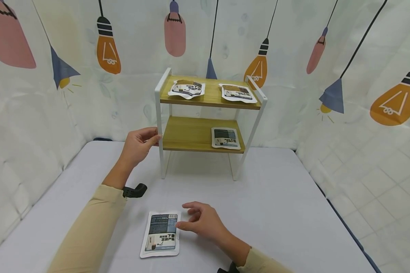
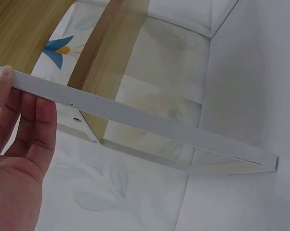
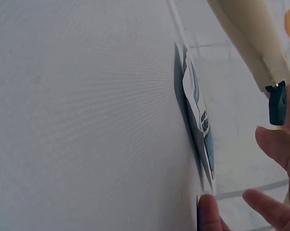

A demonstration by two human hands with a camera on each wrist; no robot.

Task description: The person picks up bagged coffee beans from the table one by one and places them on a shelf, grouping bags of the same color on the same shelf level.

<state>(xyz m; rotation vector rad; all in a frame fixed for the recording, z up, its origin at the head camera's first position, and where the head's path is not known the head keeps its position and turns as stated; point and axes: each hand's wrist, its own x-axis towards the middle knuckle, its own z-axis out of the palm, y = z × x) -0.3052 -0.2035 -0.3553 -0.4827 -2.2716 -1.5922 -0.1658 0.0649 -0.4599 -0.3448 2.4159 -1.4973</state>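
My left hand (image 1: pixel 139 146) pinches the white left post of a small two-tier shelf (image 1: pixel 191 132) with wooden boards. In the left wrist view the thumb lies on one side of that post (image 2: pixel 135 118) and the fingers on the other. A flat white packet (image 1: pixel 161 234) with a dark blue and white printed label lies on the table in front of the shelf. My right hand (image 1: pixel 205 223) is at the packet's right edge, its fingers loosely bent and apart, the thumb tip by the label. Whether the thumb touches the packet I cannot tell.
Two similar packets, one on the left (image 1: pixel 187 89) and one on the right (image 1: pixel 238 93), lie on the upper board. Another packet (image 1: pixel 225 138) is at the right of the lower board. A white cloth covers the table (image 1: pixel 287 212), with printed curtains (image 1: pixel 136 91) around it.
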